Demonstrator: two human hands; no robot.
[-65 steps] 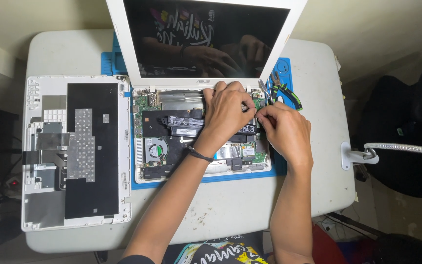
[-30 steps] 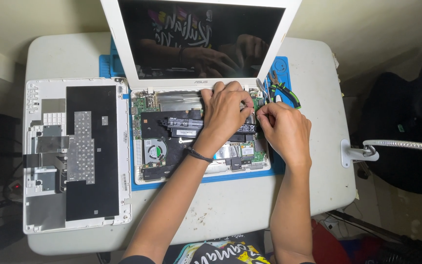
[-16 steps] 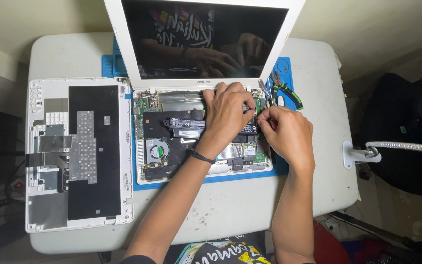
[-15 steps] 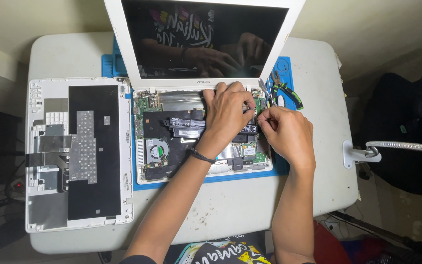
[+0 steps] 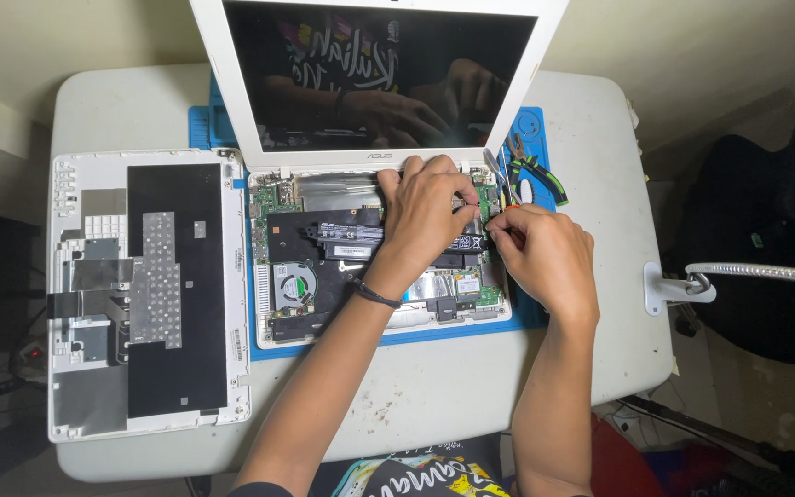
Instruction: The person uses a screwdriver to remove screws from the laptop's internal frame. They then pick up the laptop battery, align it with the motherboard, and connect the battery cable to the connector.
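In the middle of the frame the open laptop (image 5: 379,267) lies on a blue mat (image 5: 531,317). The left hand (image 5: 425,216) presses flat on its parts – holding them steady – while the right hand (image 5: 545,253) pinches something too small to tell.

Dark laptop screen (image 5: 379,78) upright behind open base

fingertips (image 5: 467,199) hidden, laptop lid (image 5: 379,83) top cropped

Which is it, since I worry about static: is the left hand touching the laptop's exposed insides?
Touching. The head view shows the left hand pressed flat on the opened laptop base, covering its parts.
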